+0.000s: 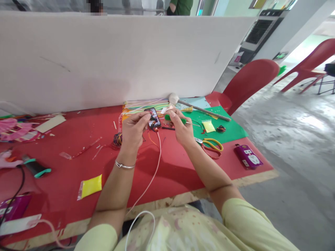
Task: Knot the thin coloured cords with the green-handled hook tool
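My left hand (pixel 134 129) is pinched at thumb and forefinger, close to the phone. Whatever lies between those fingertips is too small to make out, though dark and reddish bits show beside them. My right hand (pixel 181 127) grips a green-handled tool (pixel 168 118); its thin shaft points right, away from my left hand. Behind and between the hands lies a phone (pixel 154 118) with its screen lit. A white cable (pixel 159 150) runs from near the phone toward my lap. Scissors (pixel 213 144) with yellow and red handles lie right of my right wrist.
Coiled wires (pixel 117 139) lie left of my left hand. Yellow packets (pixel 91 186), a purple pack (pixel 248 156) and a glue gun (pixel 34 166) rest on the red table (pixel 172 170). A grey stick with a white ball (pixel 173 98) lies before the white partition (pixel 110 59).
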Demonstrator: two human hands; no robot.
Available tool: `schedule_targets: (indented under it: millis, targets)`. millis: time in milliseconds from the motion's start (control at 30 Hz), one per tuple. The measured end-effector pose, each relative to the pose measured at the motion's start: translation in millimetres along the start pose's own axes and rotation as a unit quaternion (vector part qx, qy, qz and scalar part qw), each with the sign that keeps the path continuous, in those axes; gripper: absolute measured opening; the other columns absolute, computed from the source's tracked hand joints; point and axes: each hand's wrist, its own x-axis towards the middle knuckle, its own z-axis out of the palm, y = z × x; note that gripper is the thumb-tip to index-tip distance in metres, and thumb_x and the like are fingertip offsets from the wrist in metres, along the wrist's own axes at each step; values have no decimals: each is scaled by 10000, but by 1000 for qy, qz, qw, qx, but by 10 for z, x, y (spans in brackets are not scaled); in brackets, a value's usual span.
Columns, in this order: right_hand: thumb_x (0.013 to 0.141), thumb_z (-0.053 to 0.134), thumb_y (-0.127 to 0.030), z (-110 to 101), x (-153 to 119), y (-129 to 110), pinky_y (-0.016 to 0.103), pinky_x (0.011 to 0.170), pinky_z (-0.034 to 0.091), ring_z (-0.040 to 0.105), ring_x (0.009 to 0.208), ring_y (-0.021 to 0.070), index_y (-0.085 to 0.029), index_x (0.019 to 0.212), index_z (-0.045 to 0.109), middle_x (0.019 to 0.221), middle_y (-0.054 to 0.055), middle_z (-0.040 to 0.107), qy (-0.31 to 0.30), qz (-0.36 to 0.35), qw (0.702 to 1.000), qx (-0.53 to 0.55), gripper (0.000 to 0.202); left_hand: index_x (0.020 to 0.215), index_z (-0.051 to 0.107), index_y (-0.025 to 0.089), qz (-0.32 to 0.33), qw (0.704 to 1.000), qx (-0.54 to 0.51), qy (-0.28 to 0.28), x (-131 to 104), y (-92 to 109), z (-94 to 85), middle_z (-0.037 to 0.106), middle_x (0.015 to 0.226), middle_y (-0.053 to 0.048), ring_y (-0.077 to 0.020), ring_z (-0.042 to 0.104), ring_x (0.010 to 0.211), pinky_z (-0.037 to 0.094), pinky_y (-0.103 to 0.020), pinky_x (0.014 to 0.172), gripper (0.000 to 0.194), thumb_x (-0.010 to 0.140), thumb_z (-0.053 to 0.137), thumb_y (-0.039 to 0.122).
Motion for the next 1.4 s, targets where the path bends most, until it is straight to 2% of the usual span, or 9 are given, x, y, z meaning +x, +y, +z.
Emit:
schedule_targets:
  millis: [167, 267, 433, 600, 733, 967, 1167, 1333, 1400]
  targets:
    - [911, 722, -617, 15, -8, 32, 263, 572, 426, 603, 740, 117, -235, 789, 801, 918, 28, 661, 4, -12, 1000, 1, 409, 857, 850, 220, 58, 996, 67, 10, -9, -61, -6, 683, 647, 4, -100, 563, 554, 406, -237, 493, 133, 767, 846, 318]
    - [914, 732, -596, 34, -23, 45, 263, 589, 450, 645, 782, 129, -241, 798, 804, 929, 24, 680, 2, -19, 1000, 7, 380, 857, 848, 217, 67, 994, 83, 9, -18, -84, 7, 727, 709, -15, -121, 619, 623, 455, -247, 537, 136, 770, 842, 321]
    - [869, 735, -662, 50, -17, 37, 255, 571, 459, 671, 731, 130, -234, 921, 793, 944, 25, 743, -6, 75, 995, 65, 436, 825, 840, 209, 50, 997, 60, -9, -33, -81, 36, 705, 689, -7, -93, 545, 545, 417, -235, 494, 110, 775, 833, 308]
    - [822, 762, -685, 58, 8, -7, 236, 548, 435, 660, 690, 120, -225, 942, 771, 857, 13, 747, -21, 133, 982, 135, 476, 806, 844, 218, 64, 996, 58, -13, -39, -73, 30, 775, 930, -48, -91, 588, 612, 433, -224, 497, 91, 769, 842, 301]
    - [824, 772, -651, 74, 2, -20, 236, 542, 432, 673, 677, 129, -220, 911, 770, 788, 7, 734, -14, 133, 983, 124, 440, 806, 847, 227, 96, 993, 67, 1, -37, -77, 23, 777, 965, -54, -98, 605, 646, 451, -224, 518, 60, 784, 820, 276]
    - [752, 826, -487, 67, 74, -20, 248, 522, 425, 629, 611, 112, -198, 799, 762, 810, 10, 761, 84, 149, 977, 129, 299, 798, 848, 222, 100, 993, 53, 20, -32, -63, 29, 768, 957, -48, -81, 585, 631, 446, -217, 524, 42, 793, 812, 243]
    - [782, 784, -461, 32, 76, 29, 249, 519, 416, 617, 589, 98, -208, 776, 749, 876, 15, 779, 69, 133, 981, 123, 255, 802, 847, 218, 90, 994, 51, 27, -33, -54, 39, 762, 944, -43, -68, 553, 588, 410, -210, 474, 63, 794, 815, 272]
    - [799, 799, -539, 38, 46, 47, 252, 535, 426, 656, 624, 120, -212, 834, 768, 913, 27, 787, 39, 114, 988, 94, 330, 792, 842, 217, 71, 996, 43, 26, -33, -52, 45, 751, 881, -35, -60, 524, 539, 386, -218, 439, 59, 789, 816, 270]
    - [817, 779, -562, 43, 48, 27, 259, 532, 433, 646, 620, 125, -208, 838, 767, 865, 30, 772, 52, 106, 989, 90, 355, 798, 841, 216, 61, 996, 49, 29, -26, -55, 41, 747, 849, -33, -61, 516, 527, 377, -219, 431, 68, 789, 809, 276]
